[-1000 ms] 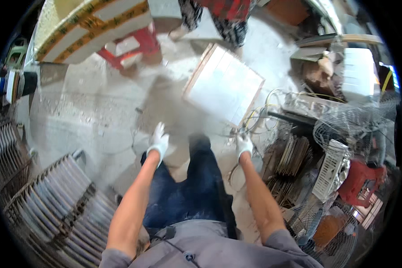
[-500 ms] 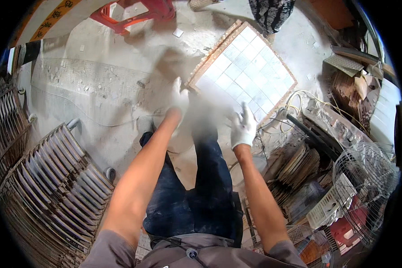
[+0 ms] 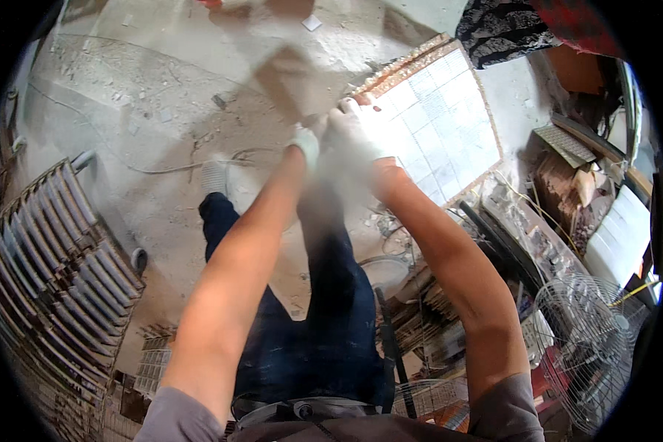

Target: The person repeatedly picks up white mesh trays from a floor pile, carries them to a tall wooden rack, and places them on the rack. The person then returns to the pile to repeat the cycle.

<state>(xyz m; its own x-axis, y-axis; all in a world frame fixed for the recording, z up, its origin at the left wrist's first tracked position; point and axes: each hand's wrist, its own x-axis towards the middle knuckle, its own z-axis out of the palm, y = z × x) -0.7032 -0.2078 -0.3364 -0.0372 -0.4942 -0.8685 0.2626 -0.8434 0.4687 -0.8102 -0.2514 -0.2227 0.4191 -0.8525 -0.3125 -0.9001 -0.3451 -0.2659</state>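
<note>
Across the whole view, a dusty grey floor (image 3: 162,151) is spreading beneath everything, strewn with crumbs and scraps. Along the left side, a metal rack (image 3: 74,265) is standing, its many thin slats lining up in rows. Below the middle, the person's dark trousers (image 3: 339,295) are showing, with the legs standing apart. Right of centre, a board (image 3: 438,118) topped with pale square tiles is lying at a slant, its rough, crumbly edge facing up and left. By its far end, a co-worker's patterned trousers (image 3: 501,33) are showing. At lower right, a wire fan cage (image 3: 589,342) is standing amid clutter, and beyond it a white box (image 3: 619,232) is leaning. In white gloves, the right hand (image 3: 357,132) is reaching over the board's near left corner, its fingers (image 3: 342,112) bending there; whether they are grasping it, I cannot tell. Just beside it, the left hand (image 3: 309,144) is blurring, so I cannot tell how its fingers are holding themselves. Near the top, a small white chip (image 3: 311,23) is lying on the floor.
</note>
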